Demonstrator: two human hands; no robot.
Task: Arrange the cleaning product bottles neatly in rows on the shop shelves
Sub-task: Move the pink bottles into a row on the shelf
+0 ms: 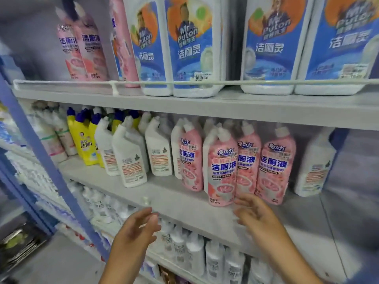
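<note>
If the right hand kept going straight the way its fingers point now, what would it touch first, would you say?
Most likely the front pink bottle on the middle shelf. The right hand is open, fingertips aimed up-left near that bottle's base. Whether they already touch it is unclear.

Both hands reach toward the middle shelf (184,193), holding nothing. The right hand (256,214), fingers (244,201) loosely spread, sits just below the front pink toilet-cleaner bottle (222,167). The left hand (137,230) hovers lower, before the shelf edge. White bottles (129,154) stand to the left.
</note>
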